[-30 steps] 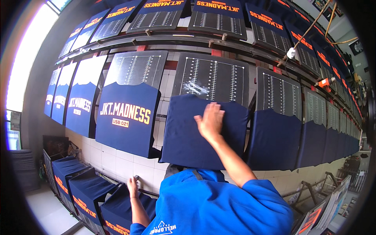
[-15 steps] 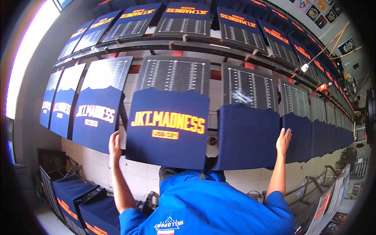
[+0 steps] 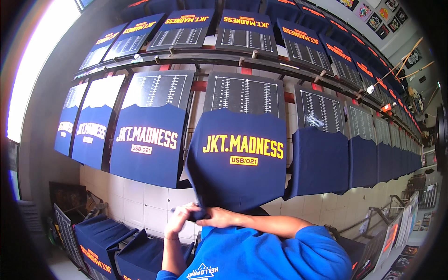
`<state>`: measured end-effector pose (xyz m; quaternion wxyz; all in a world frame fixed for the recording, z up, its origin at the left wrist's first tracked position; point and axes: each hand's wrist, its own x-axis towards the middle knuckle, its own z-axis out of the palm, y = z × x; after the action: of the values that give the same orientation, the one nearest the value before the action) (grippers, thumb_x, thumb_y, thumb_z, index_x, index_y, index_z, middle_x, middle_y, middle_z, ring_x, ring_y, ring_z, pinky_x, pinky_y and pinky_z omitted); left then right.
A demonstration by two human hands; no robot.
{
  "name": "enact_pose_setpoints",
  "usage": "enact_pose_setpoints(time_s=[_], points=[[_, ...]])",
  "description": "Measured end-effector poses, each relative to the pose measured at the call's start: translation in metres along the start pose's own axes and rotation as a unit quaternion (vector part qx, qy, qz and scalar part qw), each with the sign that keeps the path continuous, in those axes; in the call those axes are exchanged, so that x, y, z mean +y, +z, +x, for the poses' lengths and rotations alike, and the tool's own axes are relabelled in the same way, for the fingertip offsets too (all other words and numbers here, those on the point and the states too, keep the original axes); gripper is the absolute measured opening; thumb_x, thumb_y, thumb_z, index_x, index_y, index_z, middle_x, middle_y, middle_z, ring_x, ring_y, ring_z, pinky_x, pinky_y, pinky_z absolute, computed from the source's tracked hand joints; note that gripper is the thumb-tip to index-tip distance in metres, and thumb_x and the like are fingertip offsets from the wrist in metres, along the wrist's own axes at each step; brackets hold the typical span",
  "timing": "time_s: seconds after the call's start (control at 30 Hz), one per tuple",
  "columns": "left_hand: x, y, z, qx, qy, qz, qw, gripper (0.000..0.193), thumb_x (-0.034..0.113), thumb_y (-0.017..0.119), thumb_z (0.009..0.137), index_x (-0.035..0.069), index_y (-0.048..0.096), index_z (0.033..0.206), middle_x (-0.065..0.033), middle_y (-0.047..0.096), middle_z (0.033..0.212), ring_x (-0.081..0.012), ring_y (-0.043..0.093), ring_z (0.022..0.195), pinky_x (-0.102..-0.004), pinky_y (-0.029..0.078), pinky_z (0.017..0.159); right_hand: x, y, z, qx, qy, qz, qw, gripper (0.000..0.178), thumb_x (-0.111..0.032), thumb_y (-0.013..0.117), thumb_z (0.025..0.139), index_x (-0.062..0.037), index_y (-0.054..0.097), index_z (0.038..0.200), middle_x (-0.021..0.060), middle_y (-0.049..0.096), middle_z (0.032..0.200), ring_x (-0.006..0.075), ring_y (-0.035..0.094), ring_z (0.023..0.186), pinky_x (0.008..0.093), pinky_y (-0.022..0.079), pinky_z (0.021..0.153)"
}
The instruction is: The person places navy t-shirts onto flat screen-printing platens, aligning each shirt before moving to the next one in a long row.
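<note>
A navy shirt panel (image 3: 240, 179) with yellow lettering lies over a dark board (image 3: 244, 91) marked with white measuring lines. Its lower left corner is pulled toward my body and bunched between my hands. The fingers of my left hand (image 3: 181, 218) are closed round the gathered cloth. Just to the right, my right hand (image 3: 218, 217) grips the same corner, its forearm crossing in front of my blue shirt. The cloth partly hides the fingertips of both hands.
To the left hangs a navy panel with white lettering (image 3: 144, 158) on its own board. An unprinted navy panel (image 3: 319, 163) is on the right, with several more beyond. A dark rail (image 3: 214, 60) runs behind. Printed panels (image 3: 100, 231) hang at the lower left.
My hands were apart at either side and have come together in front of me, taking hold of the panel's lower left corner. The whole scene has shifted rightward in the picture.
</note>
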<state>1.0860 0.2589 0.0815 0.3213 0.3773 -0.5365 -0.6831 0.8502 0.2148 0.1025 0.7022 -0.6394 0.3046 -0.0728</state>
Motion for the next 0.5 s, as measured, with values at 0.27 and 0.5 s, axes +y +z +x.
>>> enact_pose_setpoints(time_s=[0.27, 0.5], points=[[0.0, 0.081, 0.138, 0.209, -0.112, 0.203, 0.95, 0.053, 0.021, 0.075, 0.079, -0.006, 0.056, 0.121, -0.0302, 0.062, 0.114, -0.0449, 0.06, 0.11, -0.0475, 0.048, 0.096, -0.087, -0.195, 0.02, 0.371, -0.152, 0.234, 0.886, 0.014, -0.022, 0.056, 0.084, -0.0131, 0.064, 0.077, -0.0026, 0.058, 0.074, 0.0113, 0.052, 0.068, 0.0298, 0.043, 0.066], [0.177, -0.054, 0.282, 0.447, 0.35, 0.277, 0.775, 0.006, 0.0, 0.05, 0.092, -0.005, 0.054, 0.092, -0.0208, 0.055, 0.082, -0.0307, 0.051, 0.075, -0.0396, 0.045, 0.074, -0.397, -0.38, -0.178, 0.534, -0.452, 0.15, 0.699, 0.02, -0.028, 0.056, 0.085, -0.0119, 0.064, 0.091, 0.0051, 0.069, 0.083, 0.0201, 0.065, 0.077, 0.0412, 0.052, 0.078]])
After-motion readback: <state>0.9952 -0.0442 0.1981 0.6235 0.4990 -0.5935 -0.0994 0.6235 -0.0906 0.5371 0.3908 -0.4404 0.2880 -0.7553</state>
